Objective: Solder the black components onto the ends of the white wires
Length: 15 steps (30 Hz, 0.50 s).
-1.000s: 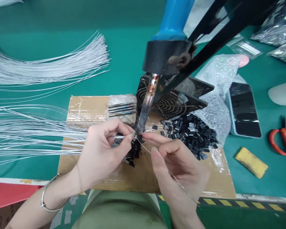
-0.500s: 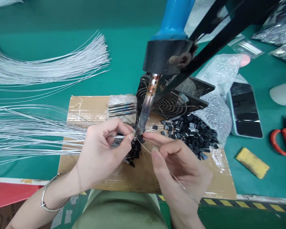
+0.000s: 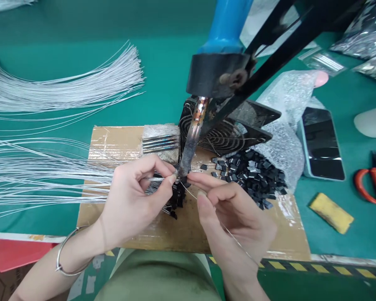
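A mounted soldering iron (image 3: 191, 146) with a blue handle points down between my hands. My left hand (image 3: 138, 192) pinches the end of a thin white wire (image 3: 155, 179) just left of the iron's tip. Between the thumb and fingers of my right hand (image 3: 235, 217) runs a thin strand of solder wire (image 3: 190, 193), its end reaching up to the tip. My right fingertips are close to the tip's right side. The exact joint under the tip is hidden by fingers and iron. Beneath my left fingers lie black connectors (image 3: 177, 196) on wires.
A cardboard sheet (image 3: 119, 140) carries loose black parts (image 3: 253, 175) on the right. Behind the iron stands a black fan (image 3: 225, 133). White wire bundles (image 3: 90, 83) lie left. A phone (image 3: 322, 144), yellow sponge (image 3: 331, 213) and red-handled cutters (image 3: 374, 184) lie right.
My right hand has shifted very slightly left with the solder wire. My left hand stays nearly still at the iron's tip.
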Available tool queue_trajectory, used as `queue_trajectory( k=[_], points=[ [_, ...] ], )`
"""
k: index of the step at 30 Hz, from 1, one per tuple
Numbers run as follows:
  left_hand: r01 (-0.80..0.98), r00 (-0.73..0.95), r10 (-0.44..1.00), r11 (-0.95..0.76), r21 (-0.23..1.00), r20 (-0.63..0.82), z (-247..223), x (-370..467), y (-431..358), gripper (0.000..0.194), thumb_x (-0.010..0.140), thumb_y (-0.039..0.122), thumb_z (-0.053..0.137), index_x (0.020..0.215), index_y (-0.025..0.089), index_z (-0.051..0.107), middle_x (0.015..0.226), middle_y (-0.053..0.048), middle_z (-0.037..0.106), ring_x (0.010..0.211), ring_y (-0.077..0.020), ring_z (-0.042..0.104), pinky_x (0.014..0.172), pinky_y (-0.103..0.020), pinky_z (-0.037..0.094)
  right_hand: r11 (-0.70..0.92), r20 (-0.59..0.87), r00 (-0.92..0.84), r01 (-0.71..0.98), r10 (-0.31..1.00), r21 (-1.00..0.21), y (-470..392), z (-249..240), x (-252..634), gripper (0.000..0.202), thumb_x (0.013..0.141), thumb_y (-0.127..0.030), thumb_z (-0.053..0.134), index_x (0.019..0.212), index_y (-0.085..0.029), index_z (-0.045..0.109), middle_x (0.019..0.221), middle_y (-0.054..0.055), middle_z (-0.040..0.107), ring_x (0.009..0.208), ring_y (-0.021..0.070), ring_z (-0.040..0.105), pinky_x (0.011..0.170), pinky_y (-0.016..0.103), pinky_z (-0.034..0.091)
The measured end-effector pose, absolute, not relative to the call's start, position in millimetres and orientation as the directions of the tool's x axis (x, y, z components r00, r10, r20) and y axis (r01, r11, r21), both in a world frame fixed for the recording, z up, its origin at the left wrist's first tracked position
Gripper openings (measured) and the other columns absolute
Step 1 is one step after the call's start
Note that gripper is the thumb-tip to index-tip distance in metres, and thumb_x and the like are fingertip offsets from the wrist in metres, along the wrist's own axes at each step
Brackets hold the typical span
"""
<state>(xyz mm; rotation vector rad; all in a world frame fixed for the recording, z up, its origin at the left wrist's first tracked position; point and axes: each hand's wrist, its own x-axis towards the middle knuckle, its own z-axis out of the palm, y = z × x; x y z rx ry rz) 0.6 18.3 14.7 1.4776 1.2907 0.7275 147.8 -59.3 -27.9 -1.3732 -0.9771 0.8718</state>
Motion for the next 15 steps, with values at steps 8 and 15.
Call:
queue_trajectory(
  k=[8,15],
  points=[
    [0.344,0.247,0.956,0.066,0.937,-0.158,12.8,0.9,19.5,0.014,0.086,0.008,0.071,0.075,0.016,0.068,0.083,-0.002,0.076,0.069,-0.0117,0.065,0.059,-0.023,0.046,0.038,0.072,0.336,0.106,0.939,-0.994,-59.1,-27.7,151.1,0.019,0.096,-0.011,0.068,0.082,-0.023,0.062,0.121,0.006,0.083,0.111,0.0239,0.08,0.102,0.039,0.062],
    [0.344,0.247,0.957,0.061,0.937,-0.153,13.3,1.4,18.8,0.014,0.086,0.008,0.07,0.075,0.017,0.068,0.081,-0.002,0.076,0.069,-0.012,0.065,0.057,-0.023,0.045,0.073,0.134,0.324,0.196,0.937,-0.978,-59.8,-29.4,151.1,0.019,0.094,-0.011,0.069,0.083,-0.024,0.061,0.119,0.008,0.083,0.109,0.0248,0.08,0.095,0.039,0.064]
  ],
)
